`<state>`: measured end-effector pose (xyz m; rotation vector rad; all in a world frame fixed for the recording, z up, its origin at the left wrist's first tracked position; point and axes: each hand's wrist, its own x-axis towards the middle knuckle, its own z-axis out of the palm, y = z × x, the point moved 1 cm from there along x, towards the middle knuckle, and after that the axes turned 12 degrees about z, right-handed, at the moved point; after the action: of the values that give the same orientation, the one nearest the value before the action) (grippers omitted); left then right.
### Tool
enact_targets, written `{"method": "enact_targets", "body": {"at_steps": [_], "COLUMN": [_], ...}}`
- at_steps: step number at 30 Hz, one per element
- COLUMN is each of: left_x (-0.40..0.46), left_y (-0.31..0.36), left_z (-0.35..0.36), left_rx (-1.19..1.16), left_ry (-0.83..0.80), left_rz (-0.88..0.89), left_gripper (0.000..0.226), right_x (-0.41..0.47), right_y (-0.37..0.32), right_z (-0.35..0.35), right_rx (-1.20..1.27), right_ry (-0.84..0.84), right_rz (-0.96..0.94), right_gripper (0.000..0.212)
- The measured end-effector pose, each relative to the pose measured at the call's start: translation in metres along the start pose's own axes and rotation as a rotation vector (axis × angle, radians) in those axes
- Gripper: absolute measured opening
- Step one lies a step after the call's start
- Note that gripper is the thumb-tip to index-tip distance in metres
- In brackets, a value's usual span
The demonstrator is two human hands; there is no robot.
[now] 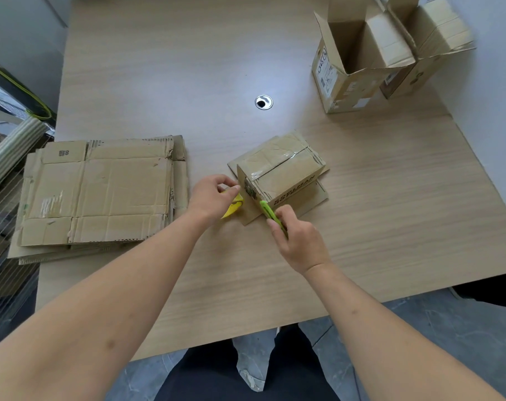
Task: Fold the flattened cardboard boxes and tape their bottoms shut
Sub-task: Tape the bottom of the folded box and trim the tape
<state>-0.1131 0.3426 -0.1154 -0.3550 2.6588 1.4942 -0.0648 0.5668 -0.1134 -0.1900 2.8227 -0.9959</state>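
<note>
A small folded cardboard box [280,169] stands bottom-up in the middle of the wooden table [165,70], with clear tape along its bottom seam and its flaps spread out beneath it. My left hand [212,196] grips a yellow tape roll [233,206] at the box's near left corner. My right hand [299,240] grips a green utility knife [270,213], its tip at the box's near edge beside the tape. A stack of flattened cardboard boxes [101,192] lies to the left.
Two folded boxes [358,59] stand open-topped at the far right of the table, a third [431,44] beside them. A round cable grommet [263,102] sits mid-table. The table's near edge runs just below my forearms; shelving lies at the left.
</note>
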Motion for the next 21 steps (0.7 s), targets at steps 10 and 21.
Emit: {"method": "enact_targets", "body": {"at_steps": [10, 21], "left_x": [0.004, -0.002], "left_y": [-0.007, -0.001], "left_z": [0.008, 0.007], "left_rx": [-0.027, -0.025], "left_ry": [0.052, 0.085], "left_rz": [-0.096, -0.078], "left_gripper": [0.017, 0.009], "right_x": [0.027, 0.033], "right_y": [-0.040, -0.054], "right_z": [0.004, 0.007], "right_rx": [-0.105, -0.253], "right_ry": [0.015, -0.059], "right_rz": [0.141, 0.207], "right_gripper": [0.020, 0.020]}}
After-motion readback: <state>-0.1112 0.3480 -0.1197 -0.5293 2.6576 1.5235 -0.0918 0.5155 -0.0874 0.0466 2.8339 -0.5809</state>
